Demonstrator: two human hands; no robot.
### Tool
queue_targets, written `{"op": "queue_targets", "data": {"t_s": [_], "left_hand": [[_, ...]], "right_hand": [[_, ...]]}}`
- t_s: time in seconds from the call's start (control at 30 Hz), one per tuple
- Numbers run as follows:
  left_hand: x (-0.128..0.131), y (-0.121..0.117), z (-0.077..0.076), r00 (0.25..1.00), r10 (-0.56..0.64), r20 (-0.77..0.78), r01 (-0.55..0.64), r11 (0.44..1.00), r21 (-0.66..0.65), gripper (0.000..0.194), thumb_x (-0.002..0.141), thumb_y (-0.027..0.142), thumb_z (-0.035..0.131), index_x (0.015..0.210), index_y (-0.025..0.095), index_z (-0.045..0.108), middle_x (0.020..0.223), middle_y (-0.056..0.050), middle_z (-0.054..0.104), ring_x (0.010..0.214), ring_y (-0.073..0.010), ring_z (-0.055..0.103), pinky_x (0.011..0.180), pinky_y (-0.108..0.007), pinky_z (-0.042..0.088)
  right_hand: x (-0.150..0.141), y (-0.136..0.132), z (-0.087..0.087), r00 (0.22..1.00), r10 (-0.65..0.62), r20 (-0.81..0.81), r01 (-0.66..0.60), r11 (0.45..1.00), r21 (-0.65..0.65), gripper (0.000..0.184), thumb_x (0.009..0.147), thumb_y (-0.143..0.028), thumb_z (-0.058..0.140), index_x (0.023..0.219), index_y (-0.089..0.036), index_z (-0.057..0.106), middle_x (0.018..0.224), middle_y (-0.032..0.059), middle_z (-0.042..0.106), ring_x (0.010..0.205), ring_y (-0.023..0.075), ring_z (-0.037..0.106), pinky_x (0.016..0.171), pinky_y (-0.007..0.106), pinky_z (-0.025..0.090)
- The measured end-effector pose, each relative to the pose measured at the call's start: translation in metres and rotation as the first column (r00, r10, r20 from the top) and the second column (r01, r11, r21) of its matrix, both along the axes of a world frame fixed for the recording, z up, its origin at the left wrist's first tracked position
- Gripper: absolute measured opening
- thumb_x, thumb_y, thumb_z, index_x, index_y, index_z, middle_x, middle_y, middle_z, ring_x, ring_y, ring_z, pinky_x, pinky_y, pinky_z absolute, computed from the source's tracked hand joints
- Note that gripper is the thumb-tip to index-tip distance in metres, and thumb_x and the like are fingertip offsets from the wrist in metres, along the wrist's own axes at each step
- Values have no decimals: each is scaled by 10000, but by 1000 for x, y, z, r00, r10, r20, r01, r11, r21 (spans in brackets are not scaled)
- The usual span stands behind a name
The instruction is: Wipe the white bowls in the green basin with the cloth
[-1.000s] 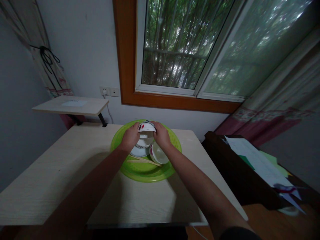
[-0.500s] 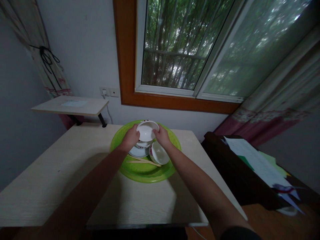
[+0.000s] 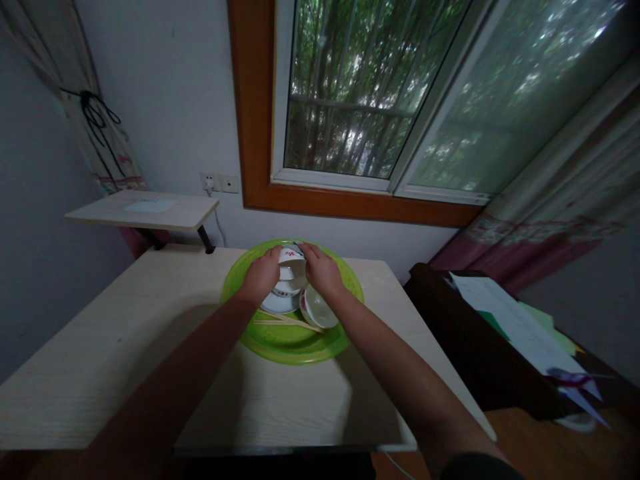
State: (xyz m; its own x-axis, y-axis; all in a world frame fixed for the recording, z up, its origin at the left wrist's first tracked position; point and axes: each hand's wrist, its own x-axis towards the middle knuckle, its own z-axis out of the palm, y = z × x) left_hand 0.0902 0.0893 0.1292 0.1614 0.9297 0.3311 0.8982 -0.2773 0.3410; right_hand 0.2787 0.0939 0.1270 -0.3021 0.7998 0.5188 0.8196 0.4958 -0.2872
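Between my two hands a white bowl (image 3: pixel 291 256) with a red flower pattern is tipped, its patterned outer side toward me. My left hand (image 3: pixel 263 272) grips its left side and my right hand (image 3: pixel 321 270) its right side. Just below it sits another white bowl (image 3: pixel 289 288), on a white plate (image 3: pixel 280 304). A third bowl (image 3: pixel 319 308) leans on its side to the right, its opening toward me. Wooden chopsticks (image 3: pixel 287 321) lie in front of the plate. All of these are in a round green basin (image 3: pixel 295 353).
The basin stands on a pale wooden table (image 3: pixel 150 320). A small raised shelf (image 3: pixel 145 212) with a paper on it is at the back left. Behind are a wall socket (image 3: pixel 219 183) and a window (image 3: pixel 370 100). Papers (image 3: pixel 510 320) lie on dark furniture at the right.
The bowl in my hands has tipped over, from showing its white inside to showing its patterned outside. Both hands have turned with it, fingers now higher over the rim.
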Motion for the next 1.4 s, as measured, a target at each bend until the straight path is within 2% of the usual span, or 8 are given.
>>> {"op": "queue_targets", "data": {"t_s": [0.33, 0.57, 0.7, 0.8, 1.0, 1.13, 1.23, 1.4], "left_hand": [[0, -2, 2, 998, -5, -67, 9, 999, 52, 498, 951, 110, 407, 1434, 187, 504, 1351, -146, 642, 1114, -265, 676, 1001, -385, 505], [0, 8, -8, 985, -89, 148, 68, 987, 145, 423, 941, 191, 515, 1358, 148, 569, 1346, -138, 648, 1212, -254, 622, 1081, -376, 458], [0, 13, -14, 959, -116, 260, 97, 992, 84, 434, 942, 236, 523, 1362, 129, 553, 1268, -150, 687, 1121, -257, 668, 1032, -383, 491], [-1, 15, -17, 955, -89, 283, 95, 995, -10, 512, 901, 203, 562, 1403, 117, 508, 1256, -162, 692, 1132, -270, 670, 1027, -386, 495], [-4, 15, -16, 945, -79, 318, 93, 995, -28, 532, 883, 98, 484, 1413, 141, 506, 1254, -143, 696, 1146, -244, 668, 1023, -355, 502], [-4, 13, -14, 966, -89, 244, 92, 996, 0, 581, 855, 41, 462, 1422, 157, 517, 1298, -142, 680, 1162, -241, 663, 1042, -350, 492], [-3, 9, -13, 987, -59, 151, 58, 998, 7, 599, 868, 35, 442, 1457, 134, 489, 1335, -168, 656, 1198, -252, 648, 1067, -359, 474], [-2, 8, -12, 995, -18, 95, 17, 1000, 5, 587, 900, 58, 435, 1480, 142, 473, 1347, -176, 650, 1215, -264, 643, 1074, -378, 470]], "right_hand": [[1, 5, -4, 993, 44, -108, -38, 998, 51, 556, 840, -52, 508, 1372, -187, 592, 1343, 109, 645, 1185, 254, 620, 1047, 388, 499], [10, 24, -19, 930, -25, -366, 21, 1000, -13, 419, 841, -65, 472, 1179, -173, 695, 1172, 102, 736, 1063, 230, 674, 997, 364, 508], [13, 33, -27, 865, -125, -487, 85, 991, -103, 287, 877, -158, 498, 1067, -188, 711, 1007, 78, 759, 900, 221, 687, 878, 342, 539], [12, 34, -30, 847, -117, -519, 67, 991, -115, 270, 878, -189, 508, 1062, -187, 706, 982, 67, 756, 867, 218, 679, 853, 339, 541], [9, 24, -21, 925, -31, -378, 27, 999, -16, 364, 861, -127, 490, 1155, -180, 698, 1095, 86, 747, 995, 231, 676, 943, 363, 527], [6, 13, -11, 981, 22, -192, -9, 998, 68, 554, 837, -44, 478, 1346, -211, 620, 1336, 81, 666, 1193, 225, 625, 1055, 365, 484], [0, 5, -7, 999, 10, -50, -6, 998, 67, 632, 849, -29, 478, 1428, -268, 561, 1444, 59, 594, 1233, 230, 611, 1065, 375, 489], [-3, 5, -8, 997, 3, -74, 1, 998, 57, 616, 870, -34, 468, 1432, -267, 561, 1440, 52, 599, 1215, 222, 627, 1058, 365, 500]]}}
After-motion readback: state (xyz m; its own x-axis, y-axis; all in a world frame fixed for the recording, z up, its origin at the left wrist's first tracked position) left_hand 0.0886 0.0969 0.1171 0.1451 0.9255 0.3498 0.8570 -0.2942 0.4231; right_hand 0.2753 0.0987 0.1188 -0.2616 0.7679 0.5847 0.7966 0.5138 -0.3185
